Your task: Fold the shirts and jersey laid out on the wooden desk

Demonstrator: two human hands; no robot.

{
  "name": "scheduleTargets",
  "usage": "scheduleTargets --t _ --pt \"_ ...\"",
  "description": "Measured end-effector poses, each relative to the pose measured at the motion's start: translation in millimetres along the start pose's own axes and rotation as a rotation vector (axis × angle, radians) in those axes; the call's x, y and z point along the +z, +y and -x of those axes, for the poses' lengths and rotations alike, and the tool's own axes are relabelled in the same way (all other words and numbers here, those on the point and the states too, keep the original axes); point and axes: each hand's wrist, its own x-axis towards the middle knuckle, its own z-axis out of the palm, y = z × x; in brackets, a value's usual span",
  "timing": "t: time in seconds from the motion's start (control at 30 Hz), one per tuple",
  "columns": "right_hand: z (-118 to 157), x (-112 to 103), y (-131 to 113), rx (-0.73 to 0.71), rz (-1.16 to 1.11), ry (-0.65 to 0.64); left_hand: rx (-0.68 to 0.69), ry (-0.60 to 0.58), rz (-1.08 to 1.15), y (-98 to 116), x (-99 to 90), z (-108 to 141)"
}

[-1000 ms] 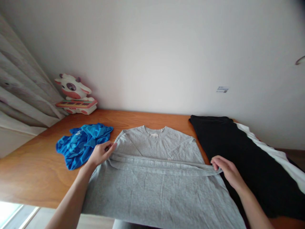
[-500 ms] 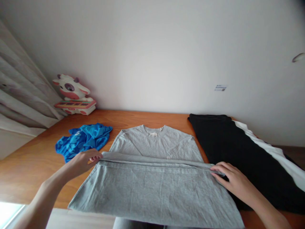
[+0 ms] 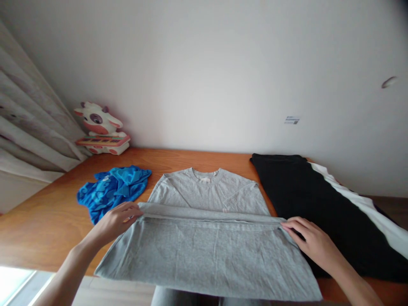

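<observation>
Two hands: the left hand (image 3: 123,216) and the right hand (image 3: 307,238) each pinch one end of a turned-up band (image 3: 210,215) on the grey T-shirt (image 3: 207,255).
Change in the band: a second ago it ran loose between the hands, sagging toward the right; now it lies flatter and straighter, and the left hand sits farther out and a little nearer the person.
Meaning for the fold: by my judgement the slack is mostly drawn out and the crease is close to settled.
Left arm: slants in from the lower left, back of the hand up, fingers toward the shirt's edge.
Right arm: slants in from the lower right, thumb and forefinger stretched left with a gap behind the pinch.
Grey T-shirt: front and centre on the table (image 3: 38,238), neckline away from the person, lower edge reaching past the table's near side above the legs (image 3: 178,297).
Blue cloth (image 3: 111,191): crumpled, beyond the left hand.
Black garment (image 3: 293,195): laid flat right of the shirt, white fabric (image 3: 350,199) along its right side.
Cow toy (image 3: 103,136): far left corner, near the curtain (image 3: 25,127).
</observation>
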Motion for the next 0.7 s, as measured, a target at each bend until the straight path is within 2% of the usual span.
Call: scheduleTargets --t 0.13,0.27,0.37,0.47,0.6,0.7 --pt "5 1 3 0.056 -0.04 -0.008 0.012 -0.019 -0.039 -4 -1.4 7" --pt "2 -1 -7 0.004 0.065 -0.033 0.024 -0.09 -0.094 11 -1.2 1" --pt "-9 0 -29 -0.068 0.123 -0.028 0.045 -0.11 -0.096 39 1.0 -13" --pt "-22 10 -62 -0.145 0.102 -0.048 0.116 -0.149 -0.052 76 9.1 -34" --pt "-38 34 -103 -0.202 0.042 -0.02 0.281 -0.118 -0.021 120 31.8 -59" --pt "-45 53 -121 -0.188 -0.003 0.027 0.375 -0.093 0.011 137 52.0 -69"
